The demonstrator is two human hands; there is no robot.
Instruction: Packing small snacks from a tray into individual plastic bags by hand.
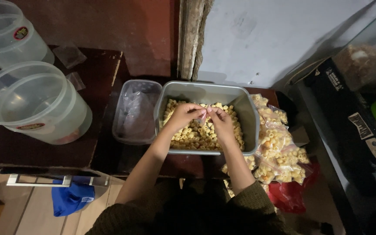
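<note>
While pinching a small clear bag (203, 116) between left hand (183, 115) and right hand (221, 124) over the snack-filled grey tub (249, 130), apparently opening it (packed bags (279, 152) at three o'clock); probably needing a scoop.

A single view from a camera worn on the person's head, looking steeply down and slightly forward along both forearms. It sits close above a dark surface (44, 152), which fills the middle; a wall closes the top edge, and wooden floor shows bottom left.
</note>
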